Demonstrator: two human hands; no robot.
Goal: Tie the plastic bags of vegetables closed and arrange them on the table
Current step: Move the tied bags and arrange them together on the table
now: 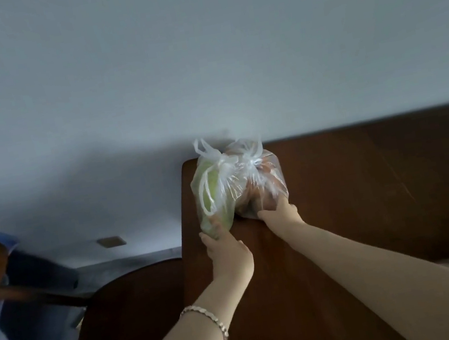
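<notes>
Dark wooden table [368,191] abuts pale wall [199,56], tied bags [236,176] at its corner.

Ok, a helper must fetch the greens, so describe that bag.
On the dark wooden table, look at the far left corner by the wall, where two tied clear bags sit together. It is the left bag, touched by the left hand; it shows pale green, its neighbour reddish-brown.

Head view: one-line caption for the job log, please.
Left hand on the tied green-vegetable bag, right hand on the tied orange-produce bag, side by side at the far corner of the table.
</notes>
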